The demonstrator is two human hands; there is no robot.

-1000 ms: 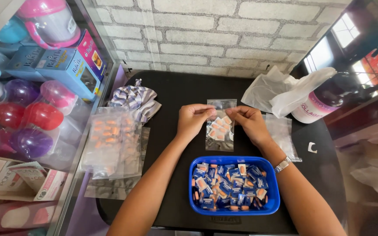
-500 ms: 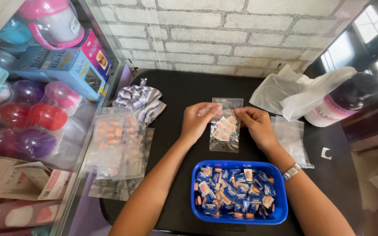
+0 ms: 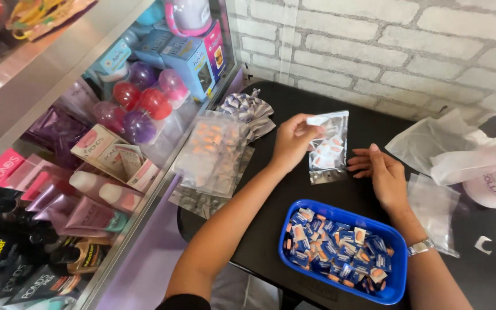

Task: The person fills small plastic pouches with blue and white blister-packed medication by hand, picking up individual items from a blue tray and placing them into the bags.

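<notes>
One black table (image 3: 294, 235), brick wall (image 3: 409, 51)

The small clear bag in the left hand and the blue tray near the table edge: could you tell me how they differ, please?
The small clear bag is soft, see-through and held upright by the left hand; the blue tray is rigid, opaque and rests flat on the black table. The bag holds a few sachets; the tray is heaped with them. Both contain small blue, white and orange sachets.
</notes>
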